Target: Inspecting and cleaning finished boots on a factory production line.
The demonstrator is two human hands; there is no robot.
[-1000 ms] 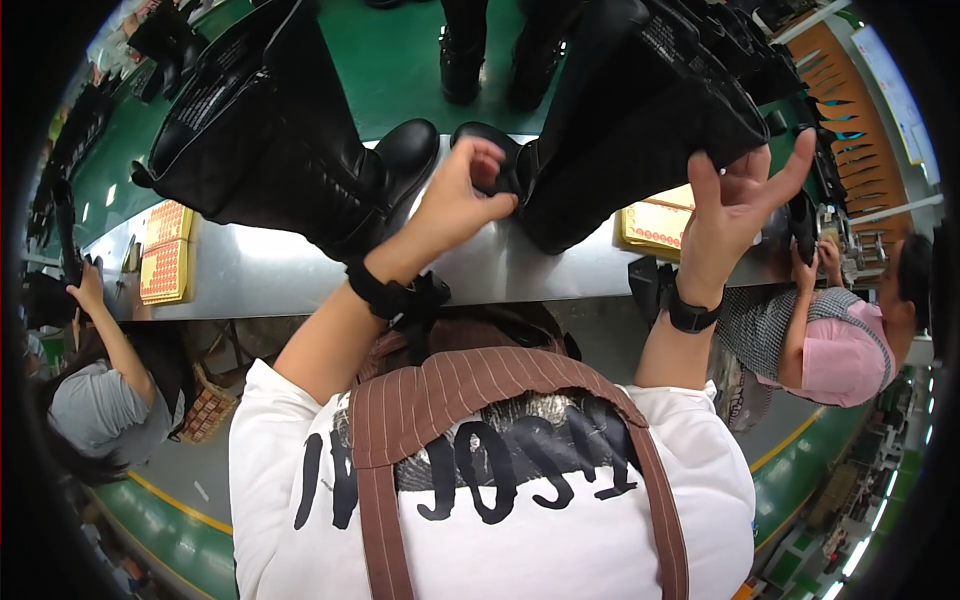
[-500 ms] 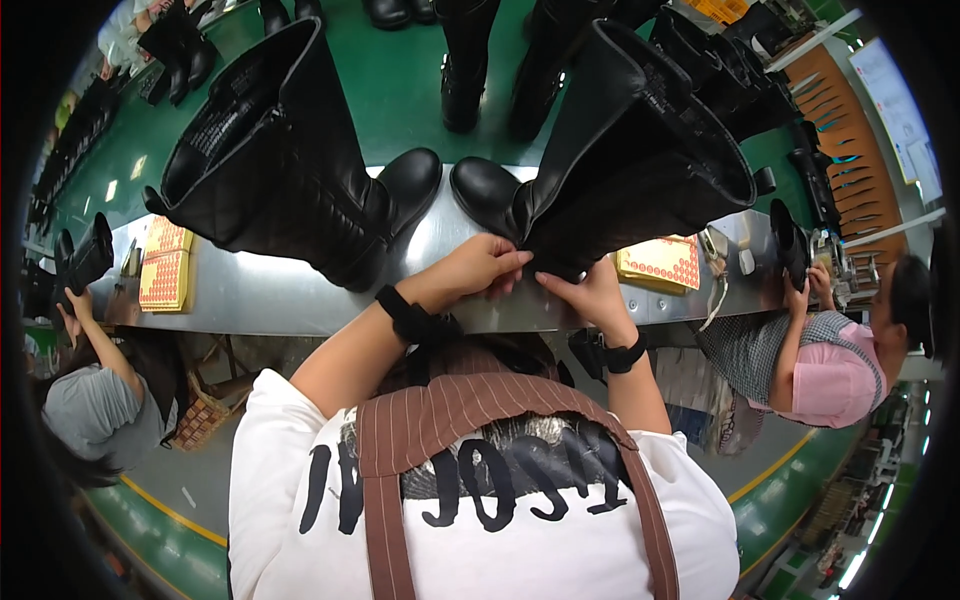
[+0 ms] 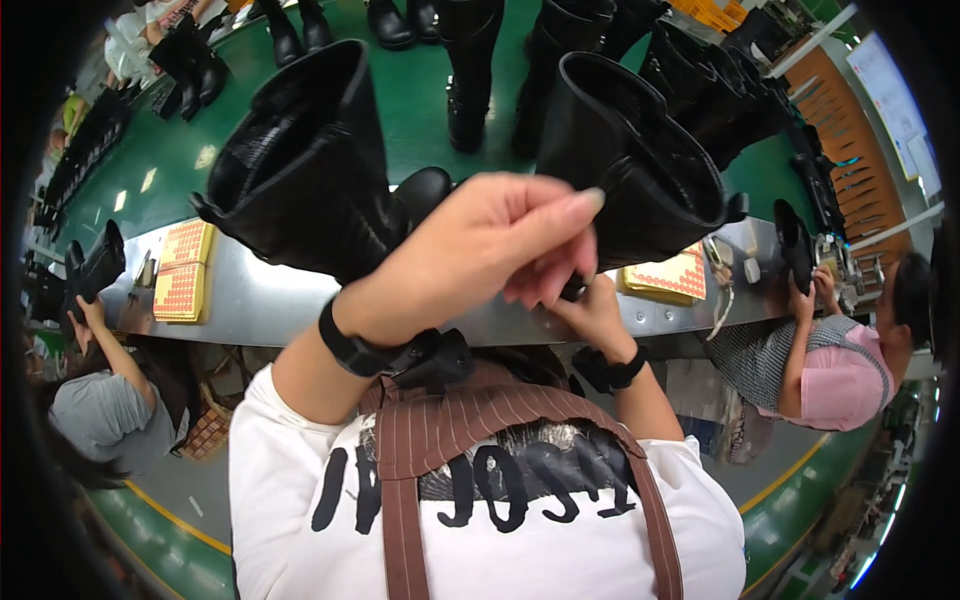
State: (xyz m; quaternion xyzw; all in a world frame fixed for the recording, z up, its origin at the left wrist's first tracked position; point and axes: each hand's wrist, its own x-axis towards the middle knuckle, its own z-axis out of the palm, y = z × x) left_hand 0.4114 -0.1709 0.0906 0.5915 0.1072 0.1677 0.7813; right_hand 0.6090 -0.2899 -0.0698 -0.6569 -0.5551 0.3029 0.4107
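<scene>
Two tall black boots lie on the green belt ahead of me, the left boot (image 3: 310, 190) and the right boot (image 3: 640, 160), both with their shaft openings toward me. My left hand (image 3: 480, 250), with a black band on its wrist, is raised close to the camera. Its fingers are pinched together and point down at a small black piece (image 3: 572, 290) by the right boot's lower edge. My right hand (image 3: 592, 315) is under it, closed on that piece. Whether the left fingers grip the piece is hidden.
A steel bench edge (image 3: 270, 305) carries yellow trays of red dots at left (image 3: 185, 270) and right (image 3: 668, 275). More black boots (image 3: 470, 60) stand on the belt behind. Seated co-workers are at left in grey (image 3: 105, 410) and at right in pink (image 3: 835, 365).
My left hand has risen from the right boot's edge toward the camera. My right hand stayed low at that boot. The view has tilted down.
</scene>
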